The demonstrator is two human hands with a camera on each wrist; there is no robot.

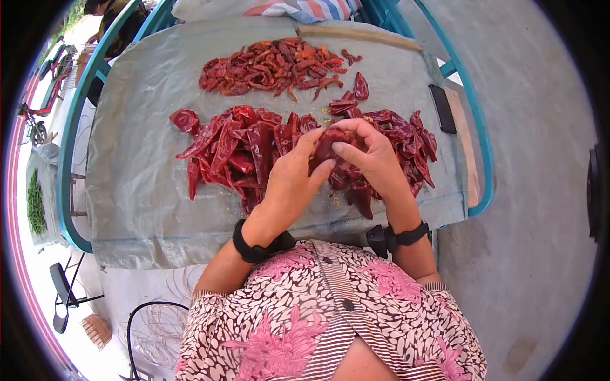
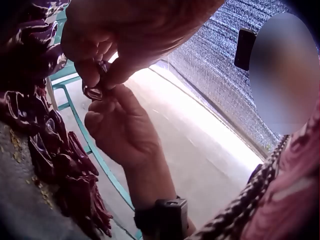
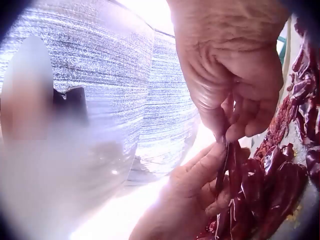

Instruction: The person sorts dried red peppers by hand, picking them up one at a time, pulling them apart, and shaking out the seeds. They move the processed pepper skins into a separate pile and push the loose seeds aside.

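Observation:
Between both hands is a dried red chili pepper (image 1: pixel 326 146), wrinkled and dark, held above the table in the head view. My left hand (image 1: pixel 289 181) pinches it from the left with thumb and fingers. From the right, the thumb and fingers of my right hand (image 1: pixel 379 164) grip the same chili. In the right wrist view the chili (image 3: pixel 234 167) hangs between the fingers of the two hands, partly hidden by them. A heap of large glossy red chilies (image 1: pixel 238 149) lies left of the hands, and a second heap (image 1: pixel 406 143) lies to their right.
Smaller, shriveled orange-red chilies (image 1: pixel 270 66) are piled at the back of the sheet-covered table (image 1: pixel 136 184). A black phone (image 1: pixel 443 109) lies near the right edge. Blue metal rails (image 1: pixel 73 165) border the table. Pale seeds are scattered among the heaps. Someone sits at the far left.

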